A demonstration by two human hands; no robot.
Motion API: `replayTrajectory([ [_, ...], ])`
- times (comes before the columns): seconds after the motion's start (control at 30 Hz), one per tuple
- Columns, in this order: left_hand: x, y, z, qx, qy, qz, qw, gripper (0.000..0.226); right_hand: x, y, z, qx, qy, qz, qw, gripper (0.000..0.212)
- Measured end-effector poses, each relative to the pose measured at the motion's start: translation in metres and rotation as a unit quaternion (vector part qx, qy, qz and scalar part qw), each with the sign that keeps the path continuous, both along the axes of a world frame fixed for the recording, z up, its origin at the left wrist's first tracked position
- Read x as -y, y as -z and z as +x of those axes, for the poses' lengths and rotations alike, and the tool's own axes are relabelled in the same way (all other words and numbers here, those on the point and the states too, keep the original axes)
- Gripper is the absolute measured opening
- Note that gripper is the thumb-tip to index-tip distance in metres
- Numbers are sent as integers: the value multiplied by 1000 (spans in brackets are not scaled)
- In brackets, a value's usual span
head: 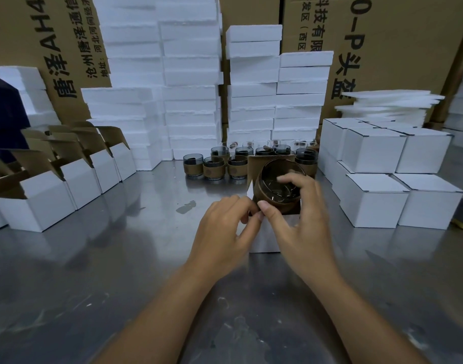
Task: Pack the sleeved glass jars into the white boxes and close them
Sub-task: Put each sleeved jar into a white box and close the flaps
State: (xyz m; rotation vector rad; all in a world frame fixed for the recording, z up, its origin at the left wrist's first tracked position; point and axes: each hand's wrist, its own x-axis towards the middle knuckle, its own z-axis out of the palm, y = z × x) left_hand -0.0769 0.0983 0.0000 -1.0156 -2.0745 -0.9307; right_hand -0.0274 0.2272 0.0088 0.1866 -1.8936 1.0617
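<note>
The grip of the right hand curls round a smoked glass jar in a brown sleeve, tilted in the mouth of an open white cardboard box on the steel counter. The left hand pinches that box's near edge. Stacked closed white boxes at right indicate partial completion; a cluster of sleeved jars and a row of open empty boxes remain.

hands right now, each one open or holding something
Left hand: pinches the near edge of the white box.
Right hand: grips the sleeved jar, in the box's mouth.
</note>
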Motion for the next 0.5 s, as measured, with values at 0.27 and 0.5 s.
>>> replayTrajectory([
  [0.27, 0, 3, -2, 1, 7, -8, 1000, 23, -4, 4, 0, 35, 33, 57, 997, 18],
  [0.5, 0, 4, -4, 13, 16, -6, 1000, 23, -4, 3, -4, 81, 24, 61, 995, 17],
])
